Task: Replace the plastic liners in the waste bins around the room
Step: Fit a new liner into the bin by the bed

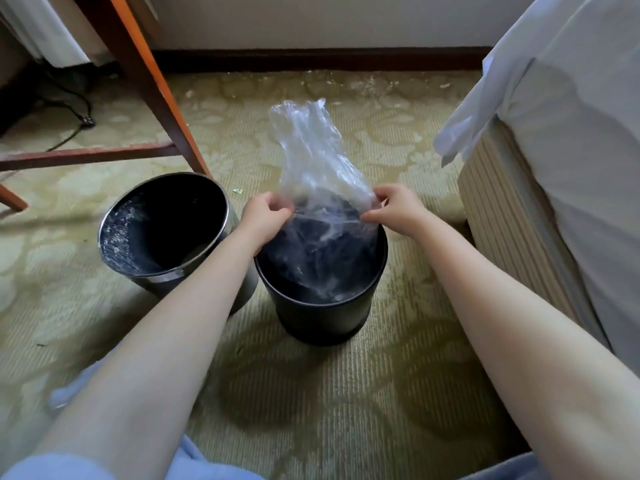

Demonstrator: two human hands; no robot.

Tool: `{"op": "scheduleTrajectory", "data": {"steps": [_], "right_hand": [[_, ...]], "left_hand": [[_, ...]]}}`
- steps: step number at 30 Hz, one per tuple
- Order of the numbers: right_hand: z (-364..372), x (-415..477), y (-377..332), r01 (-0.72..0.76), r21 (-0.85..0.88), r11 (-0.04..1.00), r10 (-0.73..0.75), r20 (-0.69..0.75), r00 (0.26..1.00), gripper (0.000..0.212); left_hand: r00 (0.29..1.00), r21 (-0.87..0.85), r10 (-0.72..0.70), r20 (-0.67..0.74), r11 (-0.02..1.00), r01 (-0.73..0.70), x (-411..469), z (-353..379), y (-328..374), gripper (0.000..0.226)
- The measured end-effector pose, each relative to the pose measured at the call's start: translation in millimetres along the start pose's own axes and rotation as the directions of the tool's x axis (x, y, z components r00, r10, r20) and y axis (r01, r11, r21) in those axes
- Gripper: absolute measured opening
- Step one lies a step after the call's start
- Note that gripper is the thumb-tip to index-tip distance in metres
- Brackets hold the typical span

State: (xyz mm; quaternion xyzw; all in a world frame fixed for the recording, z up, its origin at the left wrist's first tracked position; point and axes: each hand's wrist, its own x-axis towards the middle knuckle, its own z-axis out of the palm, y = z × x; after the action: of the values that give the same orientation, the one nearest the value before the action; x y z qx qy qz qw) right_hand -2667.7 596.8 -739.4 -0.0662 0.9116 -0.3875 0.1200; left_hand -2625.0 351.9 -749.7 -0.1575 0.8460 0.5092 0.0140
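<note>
Our left hand (264,212) pinches near edge of clear crinkled plastic liner (313,157); our right hand (397,208) pinches same edge opposite, fingers curled. Liner billows up and away beyond both hands, lower part dipping into black round plastic bin (323,311) directly beneath them. Left of our left hand, just beside that bin: second black round bin with metal rim (131,271), unlined. Right of our right hand: bed with white sheet (561,140). Far left: wooden chair leg (152,81), on patterned green carpet (346,393).

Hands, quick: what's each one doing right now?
Left hand: closed, pinching the clear liner.
Right hand: closed, pinching the same liner.
</note>
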Motion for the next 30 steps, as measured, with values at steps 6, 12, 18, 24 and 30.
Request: {"op": "scheduleTrajectory", "data": {"steps": [6, 12, 18, 24, 30], "right_hand": [[6, -5, -36, -0.056, 0.427, 0.903, -0.025, 0.182, 0.983, 0.041], [12, 0, -37, -0.043, 0.425, 0.904, -0.012, 0.127, 0.992, 0.024], [-1, 0, -10, -0.114, 0.357, 0.927, 0.131, -0.025, 0.991, 0.018], [1, 4, -46, -0.071, 0.544, 0.836, 0.083, 0.002, 0.997, 0.091], [10, 4, -34, -0.057, 0.438, 0.897, 0.169, -0.221, 0.961, 0.040]], "left_hand": [[0.955, 0.043, 0.021, 0.297, 0.998, -0.035, -14, 4, 19, 0.020], [0.977, -0.155, 0.045, 0.207, 0.988, -0.013, -10, 6, 36, 0.032], [0.996, 0.013, -0.082, -0.037, 0.996, 0.083, -2, -5, 17, 0.015], [0.999, -0.241, 0.053, -0.003, 0.969, -0.052, -16, 5, 51, 0.037], [0.969, -0.022, 0.002, -0.249, 1.000, -0.007, -12, -10, 31, 0.041]]}}
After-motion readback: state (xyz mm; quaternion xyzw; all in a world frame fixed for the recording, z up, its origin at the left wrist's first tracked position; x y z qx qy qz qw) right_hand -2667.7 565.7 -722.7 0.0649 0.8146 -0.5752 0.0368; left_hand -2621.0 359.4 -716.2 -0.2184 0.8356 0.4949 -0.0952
